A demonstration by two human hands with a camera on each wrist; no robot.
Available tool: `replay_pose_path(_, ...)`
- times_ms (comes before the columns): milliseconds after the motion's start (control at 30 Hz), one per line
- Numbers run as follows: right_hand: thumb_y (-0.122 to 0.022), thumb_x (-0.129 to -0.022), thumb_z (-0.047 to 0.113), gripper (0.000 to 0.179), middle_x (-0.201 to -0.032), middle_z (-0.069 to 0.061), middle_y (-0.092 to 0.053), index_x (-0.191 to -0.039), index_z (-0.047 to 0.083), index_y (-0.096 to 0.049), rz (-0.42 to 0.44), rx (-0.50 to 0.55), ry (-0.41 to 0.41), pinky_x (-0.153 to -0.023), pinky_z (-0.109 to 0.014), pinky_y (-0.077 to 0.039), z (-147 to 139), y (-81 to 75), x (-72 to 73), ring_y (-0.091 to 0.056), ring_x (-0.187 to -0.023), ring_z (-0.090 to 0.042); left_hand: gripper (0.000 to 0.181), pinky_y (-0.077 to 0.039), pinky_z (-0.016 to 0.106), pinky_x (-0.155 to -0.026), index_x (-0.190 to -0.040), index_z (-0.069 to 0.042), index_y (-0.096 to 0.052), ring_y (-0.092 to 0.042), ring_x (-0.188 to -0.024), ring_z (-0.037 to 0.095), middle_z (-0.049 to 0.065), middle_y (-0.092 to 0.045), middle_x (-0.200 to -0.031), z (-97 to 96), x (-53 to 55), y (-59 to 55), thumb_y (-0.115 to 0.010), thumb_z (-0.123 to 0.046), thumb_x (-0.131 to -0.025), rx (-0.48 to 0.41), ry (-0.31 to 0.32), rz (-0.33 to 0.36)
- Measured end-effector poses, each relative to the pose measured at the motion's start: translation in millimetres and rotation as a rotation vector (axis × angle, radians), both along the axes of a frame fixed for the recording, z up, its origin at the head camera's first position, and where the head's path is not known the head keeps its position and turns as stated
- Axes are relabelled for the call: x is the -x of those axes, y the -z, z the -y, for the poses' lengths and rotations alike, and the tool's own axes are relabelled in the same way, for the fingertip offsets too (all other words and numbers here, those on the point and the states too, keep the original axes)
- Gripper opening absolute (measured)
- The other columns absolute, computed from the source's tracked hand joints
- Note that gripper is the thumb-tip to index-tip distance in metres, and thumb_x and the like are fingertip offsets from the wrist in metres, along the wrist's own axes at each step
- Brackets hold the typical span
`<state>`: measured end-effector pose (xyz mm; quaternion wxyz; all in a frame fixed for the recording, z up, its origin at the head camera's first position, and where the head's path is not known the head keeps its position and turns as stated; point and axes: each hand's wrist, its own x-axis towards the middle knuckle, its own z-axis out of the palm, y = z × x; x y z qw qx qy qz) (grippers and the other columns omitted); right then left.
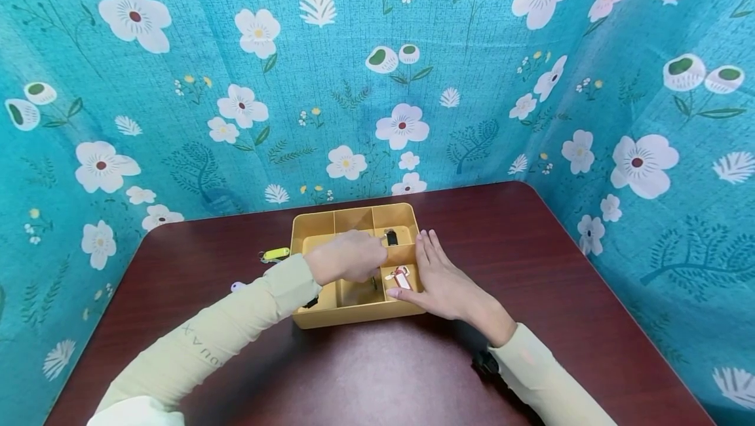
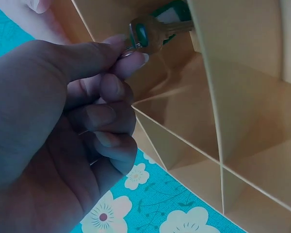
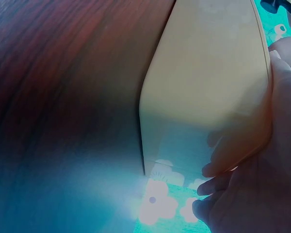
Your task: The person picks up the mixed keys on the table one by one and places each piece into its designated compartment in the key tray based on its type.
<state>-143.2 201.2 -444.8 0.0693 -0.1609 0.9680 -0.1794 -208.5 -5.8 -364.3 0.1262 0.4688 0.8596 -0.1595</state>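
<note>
My left hand (image 1: pixel 352 255) is over the middle of a tan divided box (image 1: pixel 362 314). In the left wrist view, its thumb and forefinger pinch a small ring that carries a key (image 2: pixel 157 36) and a green tag (image 2: pixel 183 8). The key hangs inside a compartment, its tip close to a divider wall. My right hand (image 1: pixel 449 287) rests against the box's right side, fingers straight and thumb over the front right compartment. A red-and-white tag (image 1: pixel 402 279) lies in that compartment. In the back right one is a black tag (image 1: pixel 392 237).
On the dark red table (image 1: pixel 489 236), left of the box, lie a yellow key tag (image 1: pixel 276 253) and a purple piece (image 1: pixel 237 286) partly behind the left sleeve. A blue flowered curtain (image 1: pixel 354 118) rises behind the table and at both sides.
</note>
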Motion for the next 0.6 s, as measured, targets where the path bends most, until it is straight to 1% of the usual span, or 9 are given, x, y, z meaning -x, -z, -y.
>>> replay_pose_path(167,-0.041,-0.089,0.091,0.128,-0.176,-0.023,0.005,-0.166,-0.004,-0.003,0.002,0.002,0.001,-0.134,-0.051,-0.019,-0.8,0.6,-0.3,0.008,-0.166,-0.038,0.019,-0.055,0.028,-0.062,-0.091,-0.015,-0.073,-0.053,-0.065,0.011,-0.002,-0.069,-0.085,-2.0,0.5,1.4,-0.069,-0.029,-0.103,0.006,-0.011,0.01)
replay_pose_path(367,-0.039,-0.088,0.093,0.129,-0.176,-0.022,0.006,-0.166,-0.004,-0.003,0.004,0.004,-0.001,-0.134,-0.05,-0.019,-1.2,1.0,-0.7,0.008,-0.166,-0.038,0.017,-0.059,0.031,-0.068,-0.092,-0.015,-0.073,-0.055,-0.068,0.012,-0.002,-0.07,-0.086,-4.6,0.2,0.3,-0.071,-0.029,-0.101,0.013,-0.012,0.002)
replay_pose_path(467,-0.039,-0.088,0.093,0.129,-0.176,-0.022,0.006,-0.166,-0.003,-0.003,0.008,0.007,0.0,-0.134,-0.05,-0.019,-1.1,0.6,-0.9,0.009,-0.166,-0.038,0.015,-0.057,0.029,-0.067,-0.092,-0.014,-0.073,-0.053,-0.067,0.012,-0.002,-0.069,-0.083,-5.9,0.0,0.3,-0.072,-0.026,-0.101,0.003,-0.025,0.017)
replay_pose_path(600,-0.039,-0.088,0.093,0.129,-0.176,-0.022,0.005,-0.166,-0.003,-0.003,0.002,0.005,0.001,-0.134,-0.05,-0.019,-1.0,-0.1,-0.8,0.007,-0.166,-0.038,0.011,-0.052,0.026,-0.065,-0.094,-0.013,-0.074,-0.05,-0.067,0.012,-0.002,-0.068,-0.082,-8.2,0.5,0.6,-0.072,-0.022,-0.1,0.004,-0.047,0.037)
